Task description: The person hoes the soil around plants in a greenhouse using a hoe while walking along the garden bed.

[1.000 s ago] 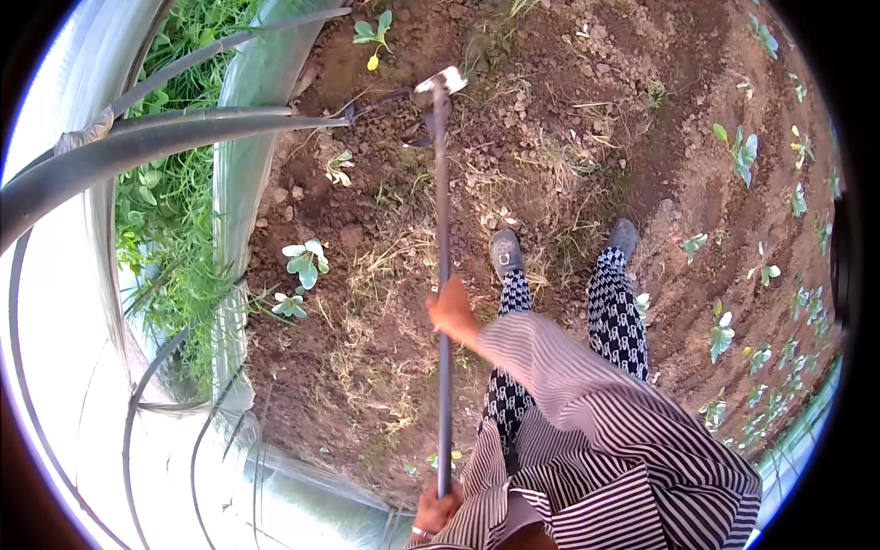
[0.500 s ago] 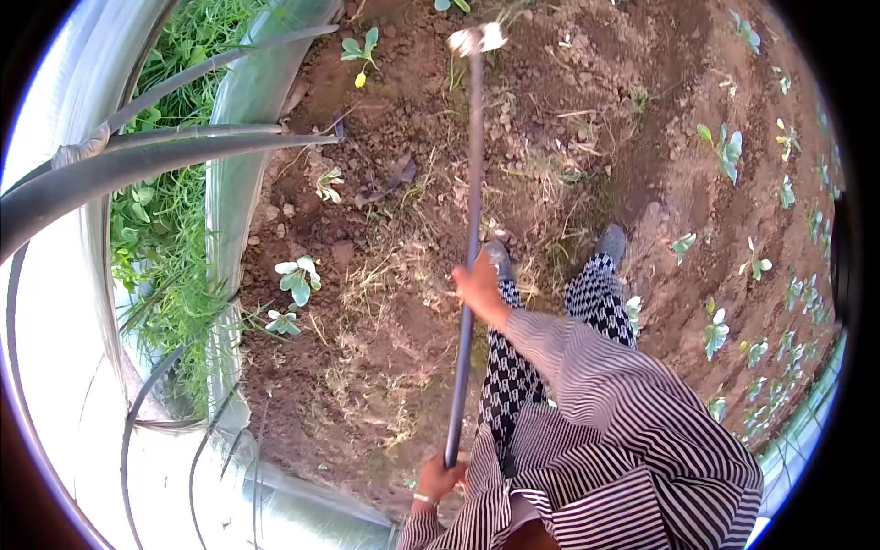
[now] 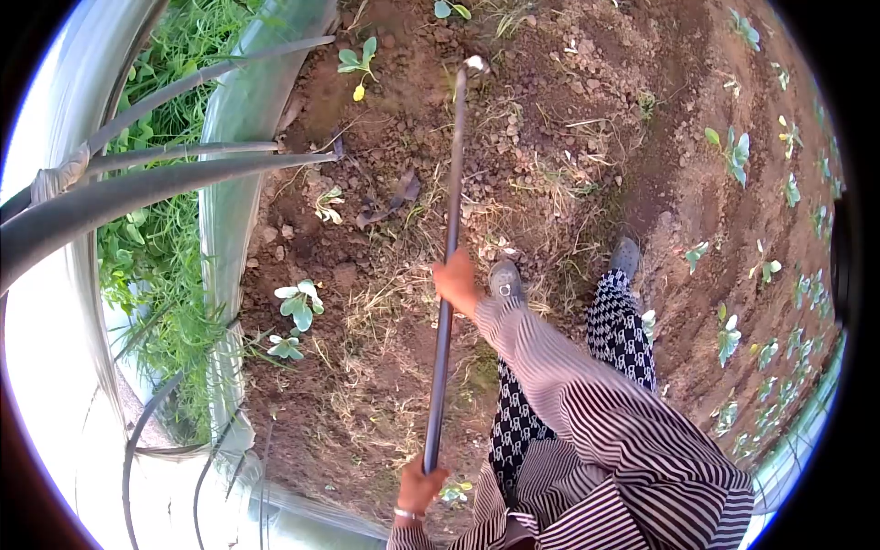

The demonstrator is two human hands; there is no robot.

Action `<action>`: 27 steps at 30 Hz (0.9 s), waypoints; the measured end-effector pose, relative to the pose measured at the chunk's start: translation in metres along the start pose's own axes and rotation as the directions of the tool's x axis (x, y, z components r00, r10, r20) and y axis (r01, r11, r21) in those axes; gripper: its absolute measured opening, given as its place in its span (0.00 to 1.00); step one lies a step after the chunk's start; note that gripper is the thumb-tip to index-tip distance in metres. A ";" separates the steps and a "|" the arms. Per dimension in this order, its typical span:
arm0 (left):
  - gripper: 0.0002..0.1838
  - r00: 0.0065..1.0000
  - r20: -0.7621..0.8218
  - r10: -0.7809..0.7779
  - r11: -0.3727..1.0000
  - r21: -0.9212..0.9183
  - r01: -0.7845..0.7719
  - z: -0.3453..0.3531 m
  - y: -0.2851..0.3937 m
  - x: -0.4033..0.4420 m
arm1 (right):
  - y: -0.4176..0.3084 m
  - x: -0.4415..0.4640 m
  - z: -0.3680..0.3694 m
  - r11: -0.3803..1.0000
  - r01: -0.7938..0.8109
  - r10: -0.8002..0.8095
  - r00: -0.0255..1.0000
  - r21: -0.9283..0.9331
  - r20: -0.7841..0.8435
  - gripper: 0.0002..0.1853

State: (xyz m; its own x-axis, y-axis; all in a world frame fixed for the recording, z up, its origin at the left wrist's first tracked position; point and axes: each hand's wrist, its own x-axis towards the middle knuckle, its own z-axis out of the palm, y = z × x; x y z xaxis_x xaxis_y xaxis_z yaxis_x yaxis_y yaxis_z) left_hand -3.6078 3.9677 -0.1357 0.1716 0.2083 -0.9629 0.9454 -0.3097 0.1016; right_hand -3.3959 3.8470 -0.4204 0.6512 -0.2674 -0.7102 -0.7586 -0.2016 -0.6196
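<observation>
A long-handled hoe [image 3: 440,367] runs up the middle of the head view, its dark handle tilted slightly. Its small, bright metal head [image 3: 475,64] is at the far end, against the soil; whether it has sunk in cannot be told. My left hand [image 3: 421,486], with a pale band at the wrist, is wrapped round the near end of the handle. Farther up, my right hand [image 3: 457,282] grips the shaft, the arm reaching across my body. A young leafy plant [image 3: 357,60] with a yellow leaf grows left of the hoe head.
Brown soil [image 3: 568,119] with dry grass lies around my shoes [image 3: 505,279]. Pale-leaved seedlings [image 3: 299,304] grow at left, and rows of seedlings [image 3: 736,156] at right. Dark curved poles [image 3: 156,188], clear plastic sheeting [image 3: 229,174] and tall greenery [image 3: 174,284] border the left side.
Both hands and the hoe handle have shifted left in view. The hoe head sits slightly lower in the picture and looks narrower and less blurred.
</observation>
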 end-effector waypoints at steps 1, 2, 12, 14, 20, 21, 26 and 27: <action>0.06 0.999 -0.039 -0.020 1.000 -0.002 0.019 -0.002 -0.024 -0.012 | -0.010 -0.016 -0.009 0.942 -0.229 0.165 0.952 0.243 0.259 0.22; 0.06 0.999 -0.037 -0.017 1.000 -0.002 0.017 -0.003 -0.031 -0.023 | -0.013 -0.029 -0.011 0.935 -0.265 0.203 0.944 0.236 0.259 0.21; 0.08 0.997 -0.004 -0.075 0.988 -0.136 0.074 -0.021 -0.057 -0.091 | -0.036 -0.103 -0.007 0.968 -0.190 0.128 0.937 0.166 0.327 0.20; 0.07 0.997 -0.050 -0.053 0.997 -0.059 0.050 -0.010 -0.087 -0.074 | -0.054 -0.124 -0.019 0.972 -0.186 0.105 0.888 0.142 0.448 0.20; 0.09 0.995 -0.044 0.089 0.992 0.095 -0.085 0.030 -0.064 0.001 | -0.021 -0.009 -0.024 0.978 0.203 -0.205 0.977 0.042 0.053 0.16; 0.10 0.995 -0.037 0.088 0.990 0.116 -0.083 0.022 -0.075 0.005 | -0.005 -0.024 -0.026 0.949 0.289 -0.301 0.949 -0.128 -0.089 0.16; 0.06 0.935 -0.027 0.354 0.917 0.208 -0.341 0.037 -0.027 0.035 | -0.089 -0.014 -0.108 0.993 0.003 -0.002 1.000 0.119 -0.007 0.17; 0.07 0.923 -0.016 0.385 0.907 0.189 -0.375 0.038 -0.024 0.042 | -0.096 -0.010 -0.113 0.994 0.010 -0.004 0.999 0.110 -0.049 0.16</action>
State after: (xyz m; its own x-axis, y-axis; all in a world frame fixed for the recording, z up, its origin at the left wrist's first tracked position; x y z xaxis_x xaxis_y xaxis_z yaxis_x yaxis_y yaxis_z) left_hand -3.6340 3.9486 -0.1885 0.5270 0.0882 -0.8453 0.7411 -0.5346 0.4063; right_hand -3.3320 3.7626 -0.3166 0.6525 -0.3125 -0.6904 -0.7453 -0.0995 -0.6593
